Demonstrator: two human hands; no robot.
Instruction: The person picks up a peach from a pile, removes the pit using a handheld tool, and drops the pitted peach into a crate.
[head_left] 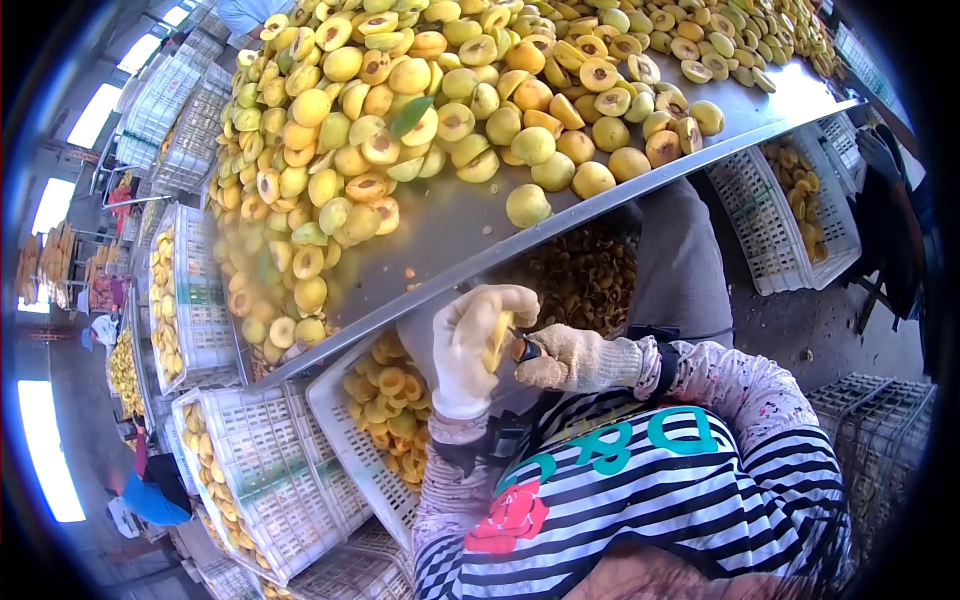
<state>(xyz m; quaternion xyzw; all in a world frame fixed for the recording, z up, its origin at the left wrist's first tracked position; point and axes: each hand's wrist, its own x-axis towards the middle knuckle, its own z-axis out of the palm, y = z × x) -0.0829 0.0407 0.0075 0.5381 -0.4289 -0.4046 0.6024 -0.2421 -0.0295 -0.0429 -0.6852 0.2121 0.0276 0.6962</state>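
In front of my chest, my left hand, in a pale glove, closes around a yellow peach half held on edge. My right hand, also gloved, is wrapped round a small dark-handled tool. The tool's tip points at the peach half, and its working end is hidden there. Just beyond my hands, a metal table carries a heap of halved and whole peaches. One green leaf lies on the heap.
Left of my lap stands a white crate of peach halves. Brown pits or scraps fill a dark space under the table edge. More crates are stacked at left, another crate is at right, and a wire-like crate sits lower right.
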